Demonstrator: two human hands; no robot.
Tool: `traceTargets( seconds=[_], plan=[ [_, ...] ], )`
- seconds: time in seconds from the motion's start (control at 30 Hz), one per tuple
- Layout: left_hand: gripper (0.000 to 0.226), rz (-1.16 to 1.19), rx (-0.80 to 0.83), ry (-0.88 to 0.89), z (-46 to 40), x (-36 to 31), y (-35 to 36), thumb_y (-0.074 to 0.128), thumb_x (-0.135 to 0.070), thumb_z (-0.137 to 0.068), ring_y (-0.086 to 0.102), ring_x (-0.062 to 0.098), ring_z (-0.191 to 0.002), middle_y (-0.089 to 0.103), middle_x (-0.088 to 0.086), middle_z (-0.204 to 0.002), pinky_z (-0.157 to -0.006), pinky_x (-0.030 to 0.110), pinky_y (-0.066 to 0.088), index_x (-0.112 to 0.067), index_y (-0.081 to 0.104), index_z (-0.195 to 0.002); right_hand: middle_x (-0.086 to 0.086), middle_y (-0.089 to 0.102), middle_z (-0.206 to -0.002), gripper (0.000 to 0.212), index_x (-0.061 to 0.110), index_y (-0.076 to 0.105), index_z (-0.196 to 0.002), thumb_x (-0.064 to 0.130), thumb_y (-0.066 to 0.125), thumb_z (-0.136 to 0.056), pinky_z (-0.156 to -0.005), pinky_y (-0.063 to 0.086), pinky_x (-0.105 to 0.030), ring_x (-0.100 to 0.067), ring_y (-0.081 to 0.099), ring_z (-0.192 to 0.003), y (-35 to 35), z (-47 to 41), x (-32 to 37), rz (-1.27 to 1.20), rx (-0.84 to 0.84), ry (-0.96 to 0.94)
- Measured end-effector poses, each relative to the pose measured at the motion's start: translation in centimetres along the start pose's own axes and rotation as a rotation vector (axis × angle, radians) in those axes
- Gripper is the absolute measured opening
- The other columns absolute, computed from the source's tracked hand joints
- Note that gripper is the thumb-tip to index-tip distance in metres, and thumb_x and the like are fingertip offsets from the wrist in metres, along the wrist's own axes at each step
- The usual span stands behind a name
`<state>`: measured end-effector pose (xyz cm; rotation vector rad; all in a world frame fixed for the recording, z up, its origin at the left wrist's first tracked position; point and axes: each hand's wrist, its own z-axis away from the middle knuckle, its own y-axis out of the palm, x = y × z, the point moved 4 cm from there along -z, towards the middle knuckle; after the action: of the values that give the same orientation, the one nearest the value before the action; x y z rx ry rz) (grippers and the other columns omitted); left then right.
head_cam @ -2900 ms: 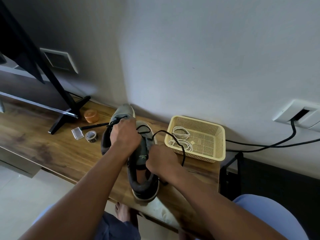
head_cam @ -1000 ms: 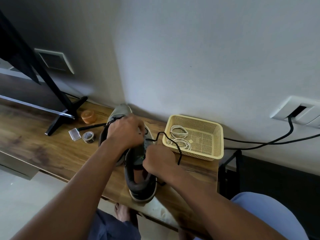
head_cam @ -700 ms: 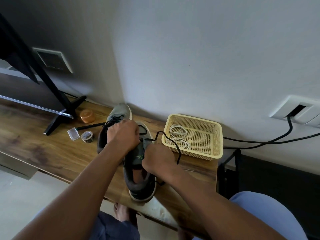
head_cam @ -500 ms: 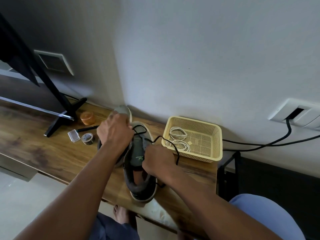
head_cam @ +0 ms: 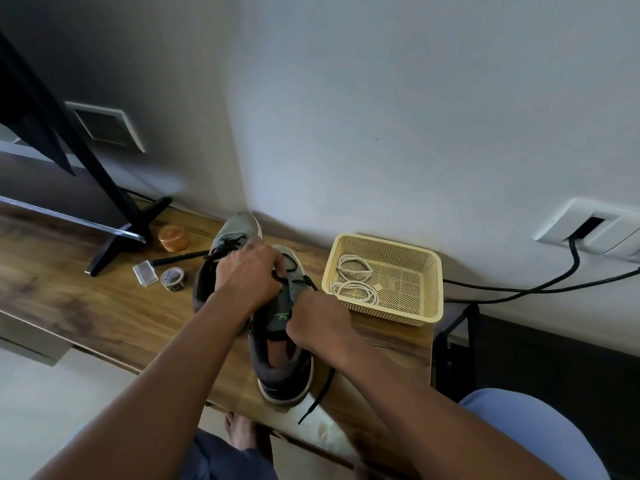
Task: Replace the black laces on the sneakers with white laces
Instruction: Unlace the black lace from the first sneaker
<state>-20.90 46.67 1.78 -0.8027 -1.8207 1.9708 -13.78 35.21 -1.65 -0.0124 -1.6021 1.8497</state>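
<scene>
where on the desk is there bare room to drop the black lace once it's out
Bare wood lies in front of the small tape roll and clear box, left of the sneakers, running to the desk edge. The right end is crowded: the basket fills it, leaving a thin strip in front.

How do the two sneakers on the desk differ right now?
The near sneaker sits at the desk edge with its black lace partly pulled out, one end trailing off beside the heel; the far sneaker is by the wall, its black lacing crossed over the tongue. Both hands work on the near one: left hand, right hand. The far one is largely hidden behind the left hand. Both are grey with pale soles.
</scene>
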Motion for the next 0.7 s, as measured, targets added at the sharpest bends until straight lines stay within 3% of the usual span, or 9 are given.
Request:
traceTargets(
  seconds=[0.17, 0.33, 0.4, 0.47, 0.57, 0.7],
  plan=[
    [0.01, 0.031, -0.071, -0.072, -0.4, 0.9, 0.3, 0.08, -0.035, -0.086, 0.066, 0.03, -0.092, 0.063, -0.002, -0.11, -0.07, 0.034, 0.042, -0.033, 0.07, -0.083, -0.014, 0.07, -0.104, 0.016, 0.01, 0.069, -0.1, 0.017, 0.058, -0.091, -0.067, 0.045, -0.036, -0.037, 0.068, -0.099, 0.2, 0.0, 0.1, 0.02, 0.003, -0.005],
    [0.012, 0.08, -0.313, -0.258, -0.5, 2.7, -1.3, 0.074, -0.019, -0.091, 0.051, 0.016, -0.062, 0.061, -0.001, -0.088, -0.054, 0.025, 0.033, -0.027, 0.069, -0.085, -0.013, 0.069, -0.113, 0.023, 0.01, 0.068, -0.112, 0.016, 0.058, -0.093, -0.071, 0.046, -0.037, -0.036, 0.066, -0.106, 0.3, 0.1, -0.1, 0.059, 0.017, -0.017],
    [0.01, 0.083, -0.38, -0.323, -0.6, 3.9, -2.3, 0.073, -0.018, -0.092, 0.049, 0.02, -0.062, 0.058, 0.002, -0.088, -0.053, 0.026, 0.029, -0.024, 0.066, -0.09, -0.013, 0.069, -0.113, 0.023, 0.01, 0.068, -0.112, 0.016, 0.058, -0.093, -0.073, 0.047, -0.038, -0.037, 0.066, -0.106, 0.3, 0.1, -0.1, 0.058, 0.019, -0.015],
    [0.011, 0.103, -0.358, -0.284, -0.7, 4.1, -2.7, 0.073, -0.018, -0.09, 0.053, 0.026, -0.073, 0.061, 0.005, -0.097, -0.057, 0.03, 0.035, -0.025, 0.064, -0.091, -0.012, 0.069, -0.112, 0.022, 0.011, 0.068, -0.112, 0.016, 0.059, -0.093, -0.073, 0.048, -0.038, -0.036, 0.067, -0.106, 0.3, 0.1, -0.2, 0.064, 0.021, -0.011],
    [0.021, 0.168, -0.252, -0.075, -0.7, 2.3, -2.8, 0.072, -0.015, -0.085, 0.058, 0.022, -0.085, 0.062, 0.001, -0.11, -0.057, 0.027, 0.035, -0.033, 0.065, -0.092, -0.013, 0.069, -0.113, 0.023, 0.01, 0.068, -0.113, 0.018, 0.059, -0.093, -0.073, 0.048, -0.038, -0.037, 0.067, -0.106, 0.2, 0.1, -0.2, 0.06, 0.013, -0.018],
    [0.023, 0.127, 0.005, 0.101, -0.5, 0.4, -1.8, 0.076, -0.026, -0.08, 0.063, 0.015, -0.089, 0.057, -0.011, -0.101, -0.067, 0.029, 0.044, -0.046, 0.072, -0.091, -0.013, 0.069, -0.109, 0.022, 0.01, 0.069, -0.111, 0.019, 0.059, -0.094, -0.071, 0.048, -0.038, -0.036, 0.067, -0.103, 0.2, 0.0, 0.0, 0.057, 0.008, -0.027]
  ],
)
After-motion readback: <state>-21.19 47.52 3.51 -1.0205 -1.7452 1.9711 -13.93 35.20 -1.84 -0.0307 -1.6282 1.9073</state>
